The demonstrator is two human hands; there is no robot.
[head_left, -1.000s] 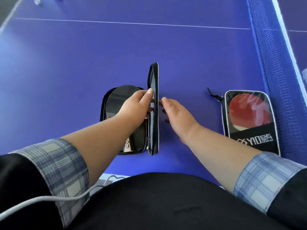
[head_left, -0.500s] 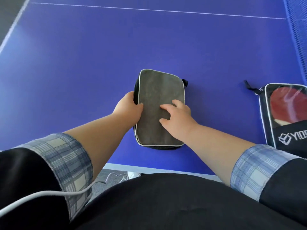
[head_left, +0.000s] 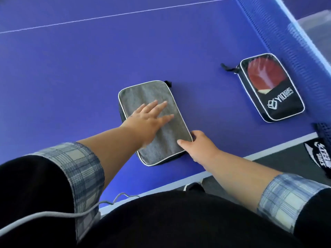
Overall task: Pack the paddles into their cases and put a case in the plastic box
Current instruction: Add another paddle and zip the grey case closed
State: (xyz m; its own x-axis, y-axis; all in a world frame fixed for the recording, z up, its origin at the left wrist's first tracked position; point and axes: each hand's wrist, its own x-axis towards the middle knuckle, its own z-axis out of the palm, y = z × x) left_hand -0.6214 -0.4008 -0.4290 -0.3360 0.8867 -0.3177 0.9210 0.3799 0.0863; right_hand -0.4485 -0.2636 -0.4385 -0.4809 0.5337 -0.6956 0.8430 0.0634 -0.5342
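Note:
A grey paddle case (head_left: 143, 94) with white piping lies closed and flat on the blue table near its front edge. My left hand (head_left: 146, 119) rests flat on top of it with straight, spread fingers. At the case's near right corner my right hand (head_left: 198, 145) grips the edge, thumb on the top face and fingers down the side. A second case (head_left: 279, 104), black with a clear window, lies to the right; a red paddle (head_left: 259, 72) shows inside it. The paddle in the grey case is hidden.
The blue net (head_left: 279, 33) runs along the right side of the table (head_left: 71, 68). Behind the net a clear plastic box (head_left: 315, 25) shows at the top right corner. A white cable (head_left: 53, 214) hangs across my lap below the table edge.
The grey case went from standing open to folded flat. My left hand moved from its left edge onto the top, and my right hand slid from the top to the near right corner.

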